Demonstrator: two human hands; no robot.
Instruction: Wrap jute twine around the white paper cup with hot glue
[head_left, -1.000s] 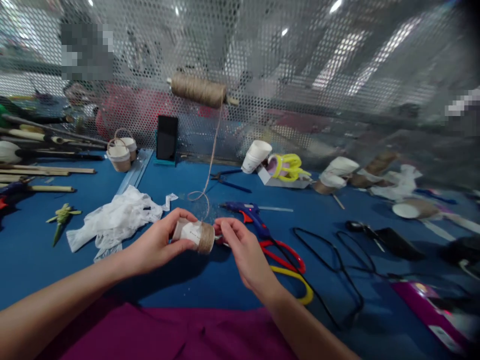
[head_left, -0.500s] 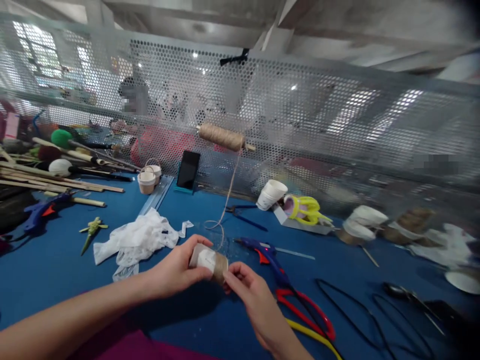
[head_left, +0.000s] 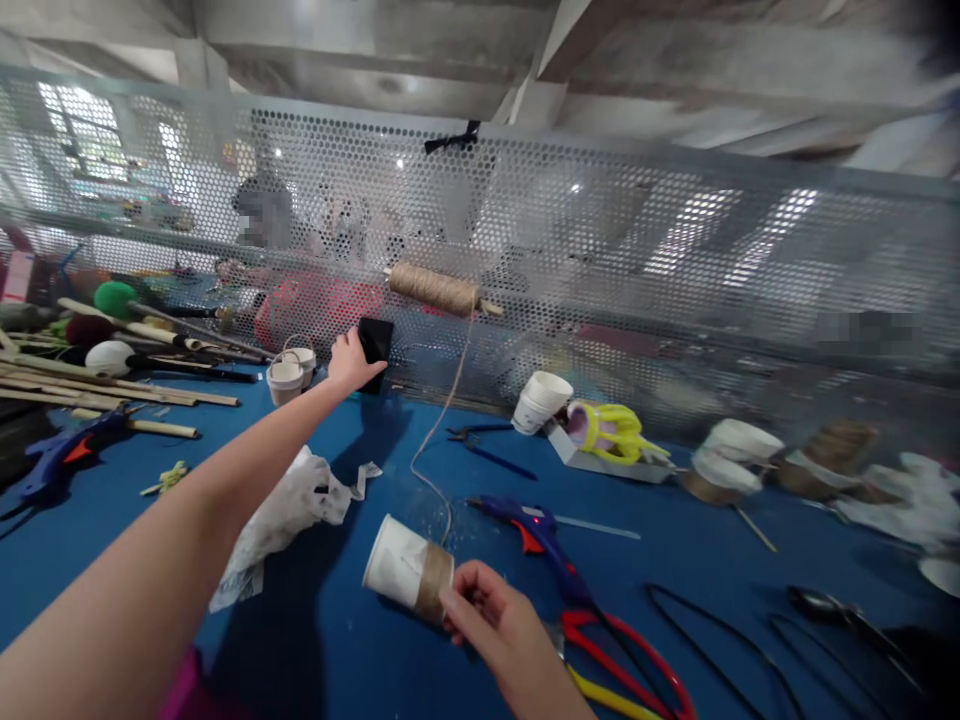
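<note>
My right hand pinches the bottom end of a white paper cup, which lies tilted on its side above the table. A band of brown twine is wound around the cup's base end. From there a loose strand runs up to the twine spool on a stick at the mesh panel. My left hand is stretched far forward at a black phone, its thumb across the front and its fingers at the left edge, partly hidden.
Right of the cup lie a blue glue gun and red-handled scissors. Beneath my left arm is crumpled white lace. Pliers, stacked paper cups and yellow scissors stand farther back. Sticks lie at left.
My left hand has let go of the cup and moved forward to the phone. The cup stays in my right hand, its white open end now uncovered.
</note>
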